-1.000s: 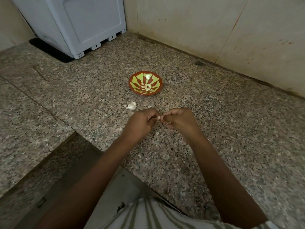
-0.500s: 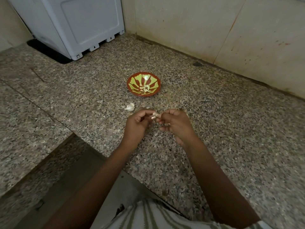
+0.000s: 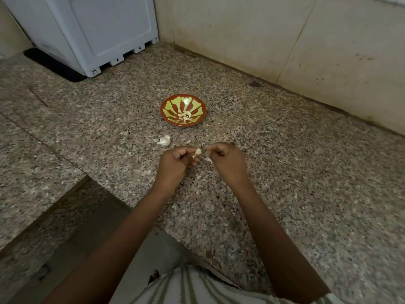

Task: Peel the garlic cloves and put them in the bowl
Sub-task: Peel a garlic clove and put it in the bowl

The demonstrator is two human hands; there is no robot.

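Nearest, the left hand (image 3: pixel 175 164) gripped the garlic clove (image 3: pixel 198 152) between thumb and curled fingers, its pale tip poking out toward the right hand (image 3: pixel 226 164). Half a second earlier the two hands had been pressed together over that clove. Now they stood apart, and a skin flake (image 3: pixel 207 160) showed in the gap just under the right fingertips. Those fingers were curled and pinched, but whether they held the flake or had let it drop could not be told. It seemed a strip of peel had just come away, with more perhaps left to strip. Just beyond the left hand lay a garlic piece (image 3: pixel 164 140) on the counter (image 3: pixel 295 172). Farther ahead, the bowl (image 3: pixel 168 102) held peeled cloves (image 3: pixel 186 115).
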